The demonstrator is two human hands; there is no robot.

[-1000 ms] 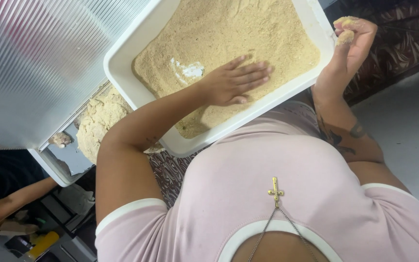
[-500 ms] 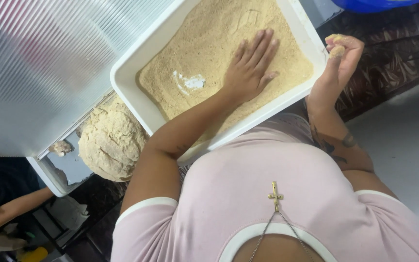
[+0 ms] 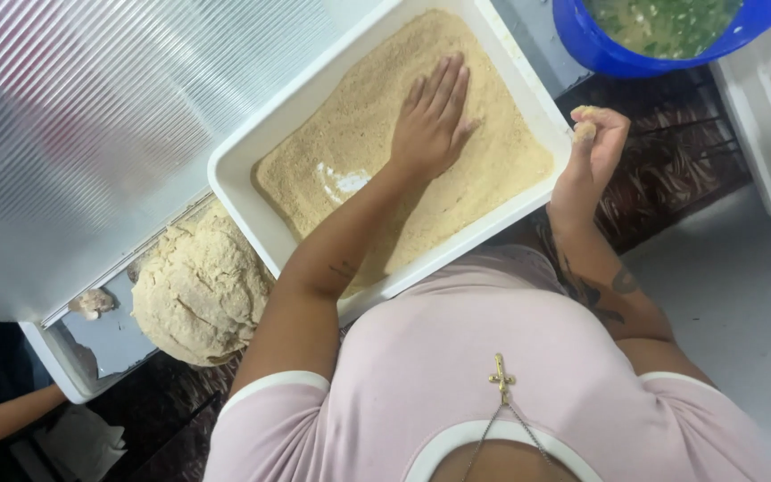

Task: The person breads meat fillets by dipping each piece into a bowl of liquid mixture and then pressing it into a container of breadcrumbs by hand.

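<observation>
The white rectangular tray point(image 3: 252, 183) lies tilted in view, its long axis running from 7 o'clock to 1 o'clock. Tan breadcrumbs point(image 3: 501, 156) fill it in an even layer, with one bare white patch at 9 o'clock of centre. A small crumb-coated piece point(image 3: 584, 128) sits just off the tray's 3 o'clock rim, pinched between fingertips.

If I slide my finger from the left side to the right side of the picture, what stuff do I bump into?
Big lump of dough → left hand flat in the white tray of crumbs → right hand pinching a small crumbed piece → blue bowl of green mix → another white tub at the right edge.
</observation>
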